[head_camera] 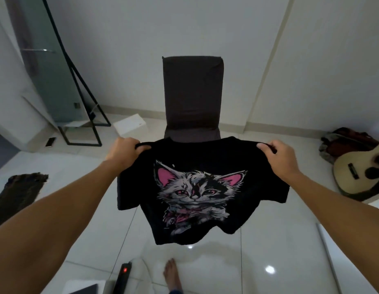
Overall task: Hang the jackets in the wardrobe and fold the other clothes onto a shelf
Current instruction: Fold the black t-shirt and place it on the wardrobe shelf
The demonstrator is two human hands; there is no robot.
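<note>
Left hand [124, 150] and right hand [277, 153] each held a clenched grip on a shoulder of the black T-shirt [197, 187], spread taut in mid-air near the chair [192, 98], cat print facing the wearer; likely squaring it for folding.

The glossy white tiled floor [269, 240] carries a dark chair [192, 98], a white box [131, 125], a black frame stand [82, 132], a dark crumpled garment [19, 192], a guitar [360, 177], a power strip [124, 274] and a bare foot [172, 276].
</note>
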